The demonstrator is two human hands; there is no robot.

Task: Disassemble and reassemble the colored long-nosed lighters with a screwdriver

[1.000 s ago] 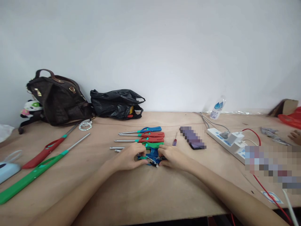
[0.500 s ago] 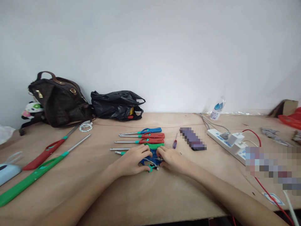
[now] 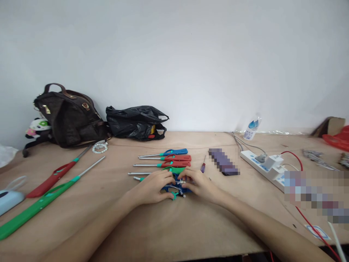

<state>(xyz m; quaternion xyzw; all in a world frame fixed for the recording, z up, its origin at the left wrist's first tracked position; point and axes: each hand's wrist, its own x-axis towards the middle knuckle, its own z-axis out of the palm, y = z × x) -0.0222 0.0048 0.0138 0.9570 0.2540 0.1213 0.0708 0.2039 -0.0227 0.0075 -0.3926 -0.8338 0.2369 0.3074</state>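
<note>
Your right hand pinches a small shiny part at the blue lighter casing, between hands on the table. Left hand: can't tell its grip. Likely part-positioning; next needs casing steady.

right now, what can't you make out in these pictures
- Blue lighter, head view: much of its body is hidden by the left hand and right hand.
- Small shiny part at the right fingertips, head view: too small to identify.
- Phone, head view: screen blurred by pixel blocks.
- Pale blue object, head view: cut off by the left edge.
</note>
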